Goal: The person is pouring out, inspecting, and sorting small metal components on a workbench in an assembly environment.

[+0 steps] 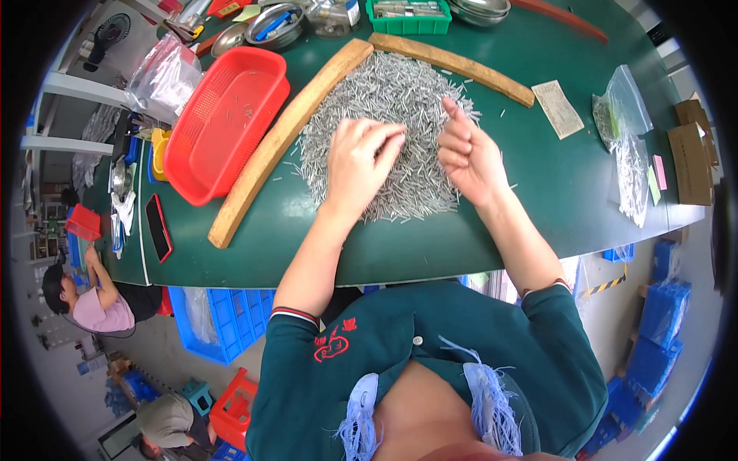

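A wide heap of small silver metal pins [411,88] lies on the green table [254,265]. Over the left part of the heap is my left hand [355,165], its thumb and fingertips drawn together in a pinch; whatever sits between the tips is too small to make out. My right hand [470,159] hovers at the heap's right side, palm turned inward. Its lower fingers curl in while one finger points up and away, and the inside of the curl is hidden. Two wooden strips [288,138] meet at the far end, bordering the heap.
A red plastic basket [223,127] with a few pins lies left of the strip, near a red-edged phone [158,228]. Far back are a green basket [407,24] and metal bowls. Plastic bags [632,180] and a paper slip [557,109] lie right. Other people are at left.
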Action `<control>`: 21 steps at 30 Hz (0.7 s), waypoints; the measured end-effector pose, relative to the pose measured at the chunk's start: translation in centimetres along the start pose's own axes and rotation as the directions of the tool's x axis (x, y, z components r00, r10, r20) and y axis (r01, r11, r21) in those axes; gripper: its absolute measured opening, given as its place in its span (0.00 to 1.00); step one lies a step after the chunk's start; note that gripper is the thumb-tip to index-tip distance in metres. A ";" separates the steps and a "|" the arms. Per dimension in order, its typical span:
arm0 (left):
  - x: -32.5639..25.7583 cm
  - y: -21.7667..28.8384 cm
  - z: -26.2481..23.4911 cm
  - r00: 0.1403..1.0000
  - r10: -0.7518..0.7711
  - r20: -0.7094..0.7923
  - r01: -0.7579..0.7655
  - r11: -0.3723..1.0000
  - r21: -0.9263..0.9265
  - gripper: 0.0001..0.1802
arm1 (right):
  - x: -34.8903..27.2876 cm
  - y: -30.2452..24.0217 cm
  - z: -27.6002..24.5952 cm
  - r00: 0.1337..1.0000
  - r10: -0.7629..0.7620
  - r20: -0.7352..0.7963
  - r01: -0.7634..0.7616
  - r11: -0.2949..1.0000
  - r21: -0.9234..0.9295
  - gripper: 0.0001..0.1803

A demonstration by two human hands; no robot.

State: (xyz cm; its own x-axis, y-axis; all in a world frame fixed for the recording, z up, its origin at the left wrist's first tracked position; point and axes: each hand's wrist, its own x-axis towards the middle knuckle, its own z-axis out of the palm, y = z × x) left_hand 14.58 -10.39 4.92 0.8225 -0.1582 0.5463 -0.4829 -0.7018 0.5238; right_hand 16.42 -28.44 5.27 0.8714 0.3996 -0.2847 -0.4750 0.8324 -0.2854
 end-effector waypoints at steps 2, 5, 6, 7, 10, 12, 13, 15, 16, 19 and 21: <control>0.3 0.1 -0.4 1.000 0.005 0.012 -0.005 1.000 0.028 0.07 | 0.2 -0.2 1.1 0.987 -0.090 -0.135 0.076 0.992 -0.101 0.14; -0.4 2.1 -1.3 0.992 0.023 0.128 -0.036 0.994 0.102 0.06 | -0.5 -1.2 -0.3 0.985 -0.154 0.083 0.169 0.959 -0.228 0.14; -1.3 2.6 -1.5 0.991 0.007 0.133 -0.021 0.995 0.101 0.06 | -1.3 -1.5 0.0 0.976 -0.191 0.103 0.213 0.934 -0.287 0.14; -2.4 3.1 -1.5 0.979 0.031 0.200 -0.052 0.994 0.099 0.05 | -2.2 -1.8 0.1 0.968 -0.214 0.132 0.248 0.901 -0.357 0.14; -5.2 4.4 -1.1 0.950 0.054 0.307 -0.086 0.992 0.093 0.05 | -5.4 -2.3 -1.8 0.974 -0.101 0.204 0.196 0.829 -0.524 0.14; -6.1 4.9 -0.5 0.931 0.072 0.359 -0.110 0.990 0.089 0.06 | -7.6 -1.2 -2.7 0.956 -0.251 0.152 0.187 0.125 -0.974 0.12; -6.3 5.1 -0.1 0.930 0.067 0.361 -0.104 0.991 0.087 0.06 | -8.6 -1.1 -3.2 0.976 -0.209 0.062 0.075 0.053 -0.996 0.10; -6.4 5.6 1.0 0.929 0.098 0.356 -0.141 0.985 0.096 0.07 | -10.0 -0.6 -5.0 0.970 -0.238 0.047 0.055 0.027 -0.998 0.12; -6.1 5.8 1.7 0.933 0.113 0.340 -0.153 0.984 0.091 0.08 | -10.5 -0.6 -5.3 0.970 -0.241 0.045 0.053 0.027 -0.998 0.12; -5.1 6.0 3.3 0.927 0.143 0.348 -0.214 0.961 0.176 0.06 | -11.1 -0.9 -5.8 0.926 -0.374 0.057 0.130 0.173 -0.976 0.12; -4.6 5.9 4.0 0.906 0.180 0.383 -0.275 0.938 0.209 0.05 | -11.0 -1.2 -5.9 0.922 -0.385 -0.049 0.060 0.266 -0.962 0.11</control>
State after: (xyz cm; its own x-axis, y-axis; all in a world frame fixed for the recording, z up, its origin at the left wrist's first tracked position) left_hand 9.12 -16.61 2.85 0.7733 -0.5360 0.3386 -0.6165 -0.7604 0.2042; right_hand 6.69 -36.07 3.38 0.9799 0.0290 -0.1972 -0.1922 -0.1242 -0.9735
